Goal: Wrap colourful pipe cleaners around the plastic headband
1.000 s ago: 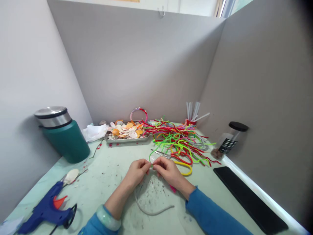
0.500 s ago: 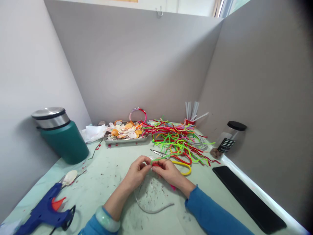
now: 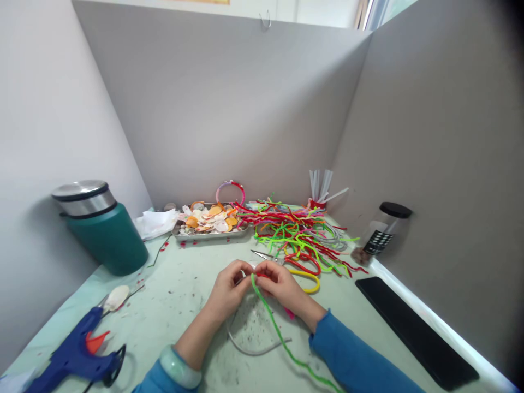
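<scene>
My left hand (image 3: pixel 232 285) and my right hand (image 3: pixel 279 284) meet at the middle of the table, thumbs and fingertips pinched together. From between them a strand of fuzzy green yarn (image 3: pixel 275 323) hangs toward me and runs down to the lower right. A grey cord (image 3: pixel 249 350) comes out under my left hand and curves across the table to the right. Red yarn (image 3: pixel 262 276) shows at my right fingertips, and a pink end (image 3: pixel 289 313) pokes out below that hand. My fingers hide how the strands and the cord join.
Scissors (image 3: pixel 305 279) with red and yellow handles lie just beyond my right hand. Behind are a yarn heap (image 3: pixel 295 229), a shell tray (image 3: pixel 213 236) and a wrapped ring (image 3: pixel 231 183). A green bottle (image 3: pixel 110 234) and blue glue gun (image 3: pixel 77 346) are left; a jar (image 3: pixel 380 234) stands right.
The green yarn's free end has swung from the far side, over the scissors, to the near side, hanging down toward the lower right. Both hands stay nearly in place.
</scene>
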`<state>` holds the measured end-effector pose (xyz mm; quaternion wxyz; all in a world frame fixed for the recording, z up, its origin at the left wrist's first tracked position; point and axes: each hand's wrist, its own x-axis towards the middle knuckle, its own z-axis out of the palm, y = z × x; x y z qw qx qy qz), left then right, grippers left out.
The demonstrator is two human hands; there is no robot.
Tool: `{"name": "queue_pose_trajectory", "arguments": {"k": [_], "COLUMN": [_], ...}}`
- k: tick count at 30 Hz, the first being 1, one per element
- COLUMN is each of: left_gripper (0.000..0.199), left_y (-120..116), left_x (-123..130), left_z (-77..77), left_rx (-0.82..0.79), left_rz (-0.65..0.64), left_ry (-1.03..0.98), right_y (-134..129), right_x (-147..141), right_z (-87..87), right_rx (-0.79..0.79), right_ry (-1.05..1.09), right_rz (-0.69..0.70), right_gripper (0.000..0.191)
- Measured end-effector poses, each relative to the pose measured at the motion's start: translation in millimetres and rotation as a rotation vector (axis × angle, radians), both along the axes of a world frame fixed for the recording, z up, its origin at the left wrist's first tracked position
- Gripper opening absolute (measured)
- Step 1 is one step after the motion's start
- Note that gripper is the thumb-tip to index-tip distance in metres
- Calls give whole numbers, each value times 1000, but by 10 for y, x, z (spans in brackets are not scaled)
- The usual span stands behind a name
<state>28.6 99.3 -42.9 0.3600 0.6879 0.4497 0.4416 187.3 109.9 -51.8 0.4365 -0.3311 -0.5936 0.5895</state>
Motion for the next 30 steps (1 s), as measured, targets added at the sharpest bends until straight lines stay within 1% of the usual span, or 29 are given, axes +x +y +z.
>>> {"name": "queue_pose_trajectory", "arguments": {"k": [2, 7, 12, 14, 19, 22, 25, 28, 30], "left_gripper": [17, 20, 21, 21, 19, 17, 16, 16, 15], "left_y": [7, 12, 5, 2, -6, -9, -9, -12, -18], "left_x": [-6, -15, -8, -7, -8, -6, -3, 2, 7], "left_z": [-18, -48, -41, -39, -43, -47, -46, -37, -29], "left_rx": [13, -35, -69, -76, -66, -52, -62, -64, -60], "left_rz": [9, 27, 31, 24, 20, 25, -6, -30, -37], "left_ry": [1, -25, -43, -52, -65, -61, -64, -73, -62], "right_y": [9, 3, -31, -31, -12, -18, -35, -56, -66], "right_x": [-5, 0, 35, 42, 32, 29, 37, 54, 63], "right_z": [-20, -14, 4, -18, -70, -41, -4, 18, 29], "right_rx": [14, 84, 175, 184, 175, 213, 249, 240, 254], "right_ry": [11, 6, -129, -170, -181, -177, -171, -189, -213], "right_rz": [-8, -35, -79, -78, -104, -92, -76, -45, -58], "right_gripper": [14, 13, 9, 9, 15, 11, 6, 4, 3]}}
